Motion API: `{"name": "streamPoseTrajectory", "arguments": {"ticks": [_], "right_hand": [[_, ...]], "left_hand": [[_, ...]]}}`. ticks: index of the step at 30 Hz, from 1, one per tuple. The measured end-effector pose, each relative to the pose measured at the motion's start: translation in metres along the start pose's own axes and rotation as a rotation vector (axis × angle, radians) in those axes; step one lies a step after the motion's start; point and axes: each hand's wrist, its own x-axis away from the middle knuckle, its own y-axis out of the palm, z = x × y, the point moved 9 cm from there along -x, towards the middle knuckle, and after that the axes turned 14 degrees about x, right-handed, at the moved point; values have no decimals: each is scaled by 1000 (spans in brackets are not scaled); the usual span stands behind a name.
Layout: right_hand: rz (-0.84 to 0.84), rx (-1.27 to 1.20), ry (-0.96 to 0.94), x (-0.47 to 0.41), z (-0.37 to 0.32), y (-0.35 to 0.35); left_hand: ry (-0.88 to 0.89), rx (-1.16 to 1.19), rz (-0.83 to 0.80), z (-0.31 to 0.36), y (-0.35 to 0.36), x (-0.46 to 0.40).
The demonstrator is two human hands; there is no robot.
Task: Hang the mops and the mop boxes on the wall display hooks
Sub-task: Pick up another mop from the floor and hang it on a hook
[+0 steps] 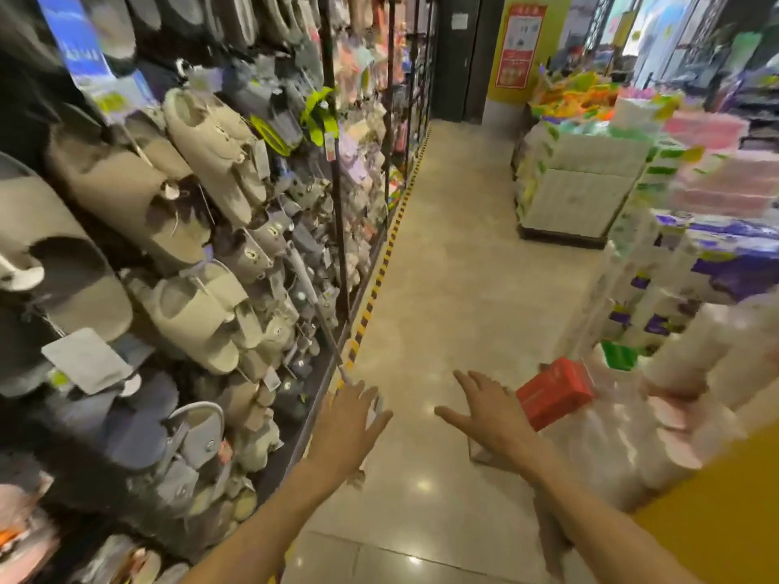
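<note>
Your left hand reaches, fingers spread, for the mop handle leaning against the slipper wall; your right hand hovers open near a red box. You're still fetching: next, close round the handle.

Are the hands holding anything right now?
No. Both the left hand and the right hand are spread open. A thin pole leans by the slippers, its lower end at the left hand, ungripped.
</note>
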Motion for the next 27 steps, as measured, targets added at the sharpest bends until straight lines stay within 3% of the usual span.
{"name": "streamPoseTrajectory", "arguments": {"ticks": [18, 27], "right_hand": [[10, 126, -391, -391, -96, -80], [-37, 205, -694, -524, -185, -74]], "left_hand": [[-400, 231, 284, -187, -56, -292], [-691, 486, 364, -247, -52, -357]]}}
